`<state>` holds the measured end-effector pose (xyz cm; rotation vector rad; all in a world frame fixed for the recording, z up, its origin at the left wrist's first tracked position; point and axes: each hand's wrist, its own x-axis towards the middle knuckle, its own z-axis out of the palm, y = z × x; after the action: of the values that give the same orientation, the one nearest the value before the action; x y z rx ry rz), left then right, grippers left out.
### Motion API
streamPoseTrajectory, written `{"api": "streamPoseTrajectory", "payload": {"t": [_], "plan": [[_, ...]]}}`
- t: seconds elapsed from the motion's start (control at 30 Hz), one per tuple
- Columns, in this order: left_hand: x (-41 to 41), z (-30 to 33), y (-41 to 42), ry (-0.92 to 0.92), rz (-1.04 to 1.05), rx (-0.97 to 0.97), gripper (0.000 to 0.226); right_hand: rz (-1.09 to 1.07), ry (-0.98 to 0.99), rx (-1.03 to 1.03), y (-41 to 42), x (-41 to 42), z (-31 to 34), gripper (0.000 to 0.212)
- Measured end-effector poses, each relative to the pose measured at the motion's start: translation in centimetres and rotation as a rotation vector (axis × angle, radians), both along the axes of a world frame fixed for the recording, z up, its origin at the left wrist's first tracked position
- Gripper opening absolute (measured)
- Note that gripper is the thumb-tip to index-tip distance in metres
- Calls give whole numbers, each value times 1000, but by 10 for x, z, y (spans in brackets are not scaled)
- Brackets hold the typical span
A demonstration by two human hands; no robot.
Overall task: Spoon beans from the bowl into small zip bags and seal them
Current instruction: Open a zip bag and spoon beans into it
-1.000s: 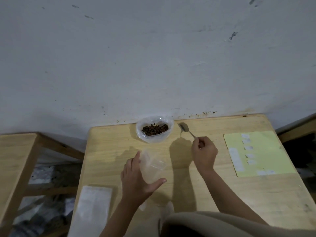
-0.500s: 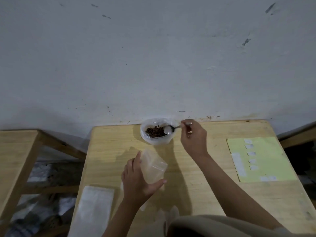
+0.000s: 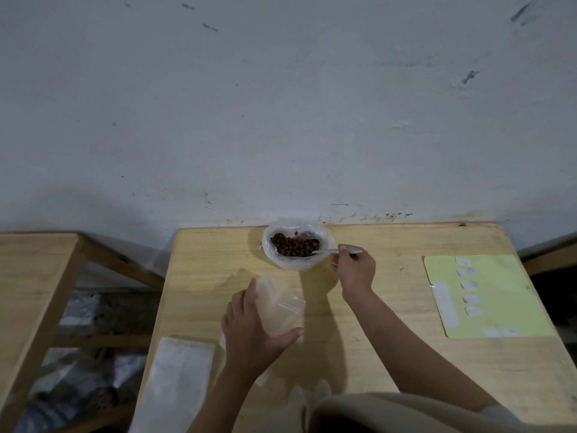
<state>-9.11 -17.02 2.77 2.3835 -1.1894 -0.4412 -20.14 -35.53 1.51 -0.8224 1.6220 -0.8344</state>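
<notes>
Right hand: the right hand (image 3: 356, 269) grasps the handle of the metal spoon (image 3: 335, 251) with curled fingers. Half a second ago it was higher, at the far right rim of the bowl; it has come nearer to the person and the spoon now lies flatter.
Spoon: its head goes over the near right rim of the bowl (image 3: 295, 245) and into the beans (image 3: 295, 244). I cannot tell if beans are on it, because the head is hidden among them.
Left hand: the left hand (image 3: 249, 326) holds a small zip bag (image 3: 279, 304) between thumb and fingers, the mouth open and turned toward the bowl. It stays almost in the same place as before.
Bag: clear and with no beans visible in it, lifted a little over the table (image 3: 390, 339), well apart from the bowl.
Bowl: it stands at the far edge of the table, close to the wall, lined with clear plastic (the plastic hides the real rim).
Around: a pile of flat clear bags (image 3: 178, 379) lies near the left hand, cut off at the bottom edge. A yellow sheet (image 3: 499, 295) with small white labels lies to the right; the marks on them are too small to read.
Hidden: the right palm is turned away from the camera.
</notes>
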Motion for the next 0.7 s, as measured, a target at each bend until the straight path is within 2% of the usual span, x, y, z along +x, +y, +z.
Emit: {"api": "streamPoseTrajectory", "payload": {"t": [0.33, 0.47, 0.7], "plan": [[-2, 4, 2, -32, -26, 9, 126, -4, 133, -154, 3, -20, 13, 23], [-3, 3, 3, -44, -13, 30, 130, -106, 7, -108, 0, -26, 21, 13], [-1, 8, -7, -83, -41, 85, 131, -196, -182, -46, 1, -37, 43, 12]]}}
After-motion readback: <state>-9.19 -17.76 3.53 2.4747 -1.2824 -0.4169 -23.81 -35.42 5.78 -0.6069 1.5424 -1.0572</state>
